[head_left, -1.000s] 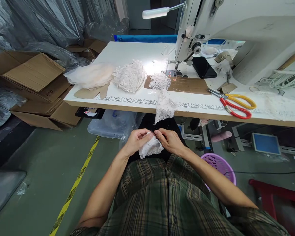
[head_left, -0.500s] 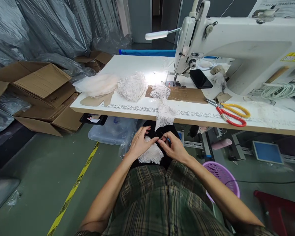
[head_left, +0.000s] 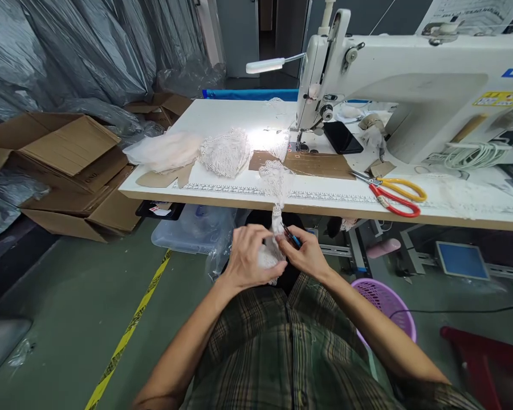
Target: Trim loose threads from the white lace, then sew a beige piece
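A strip of white lace (head_left: 276,185) hangs over the table's front edge and runs down between my hands, bunched narrow near the fingers. My left hand (head_left: 250,256) is closed on the lace, its thumb stretched toward the right. In my right hand (head_left: 302,250) is a small tool with black and blue parts, probably thread snips (head_left: 292,236), pointing up and left beside the lace. Part of the lace lies over my lap, mostly hidden by my left hand.
A white sewing machine (head_left: 410,74) stands on the table (head_left: 154,191), with a phone (head_left: 342,138), red and yellow scissors (head_left: 391,193), a cardboard strip (head_left: 320,165) and a lace pile (head_left: 226,152). Cardboard boxes (head_left: 68,148) lie left; a purple basket (head_left: 385,304) stands below right.
The lace between my hands has been drawn narrow, and my left fingers have closed over it. The tool in my right hand now shows clearly. The view has shifted slightly.
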### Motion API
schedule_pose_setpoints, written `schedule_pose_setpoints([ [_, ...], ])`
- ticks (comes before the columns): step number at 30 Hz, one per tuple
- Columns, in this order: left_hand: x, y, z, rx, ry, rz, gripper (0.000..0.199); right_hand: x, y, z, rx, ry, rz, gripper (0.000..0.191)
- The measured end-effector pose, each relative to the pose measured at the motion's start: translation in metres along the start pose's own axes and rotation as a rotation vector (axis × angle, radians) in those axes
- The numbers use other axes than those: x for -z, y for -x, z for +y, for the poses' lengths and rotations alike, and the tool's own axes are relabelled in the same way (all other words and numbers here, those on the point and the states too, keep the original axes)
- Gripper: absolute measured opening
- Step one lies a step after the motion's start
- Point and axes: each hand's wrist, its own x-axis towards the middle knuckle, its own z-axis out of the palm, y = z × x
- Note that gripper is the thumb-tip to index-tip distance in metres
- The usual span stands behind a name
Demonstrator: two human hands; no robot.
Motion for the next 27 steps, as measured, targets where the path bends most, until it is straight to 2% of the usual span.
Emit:
schedule_pose_setpoints([
  [2, 0.006, -0.002, -0.010, 0.114, 0.233, 0.016, 0.059, 0.001, 0.011, -0.004, 0.037, -0.077, -0.126, 0.027],
  [4, 0.006, -0.005, -0.018, 0.211, 0.541, -0.037, 0.060, 0.001, 0.021, -0.008, 0.075, -0.128, -0.256, 0.026],
  [8, -0.002, -0.004, -0.023, 0.407, 1.143, -0.236, 0.064, 0.001, 0.034, -0.015, 0.149, -0.152, -0.441, 0.023],
  [10, -0.004, 0.000, -0.021, 0.484, 1.295, -0.338, 0.063, 0.002, 0.036, -0.014, 0.175, -0.143, -0.462, 0.022],
  [13, -0.001, 0.004, -0.019, 0.583, 1.272, -0.357, 0.052, 0.005, 0.036, -0.008, 0.168, -0.134, -0.456, 0.022],
  [16, 0.004, 0.006, -0.018, 0.666, 1.141, -0.318, 0.035, 0.010, 0.033, 0.001, 0.072, -0.145, -0.425, 0.023],
  [21, 0.011, 0.005, -0.012, 0.698, 1.004, -0.265, 0.026, 0.009, 0.021, 0.015, -0.105, -0.114, -0.365, 0.049],
  [23, 0.014, 0.005, -0.009, 0.683, 0.978, -0.256, 0.026, 0.006, 0.015, 0.017, -0.106, -0.066, -0.363, 0.052],
  [27, 0.015, 0.004, -0.008, 0.655, 0.940, -0.243, 0.026, -0.002, 0.005, 0.013, 0.000, -0.026, -0.390, 0.046],
])
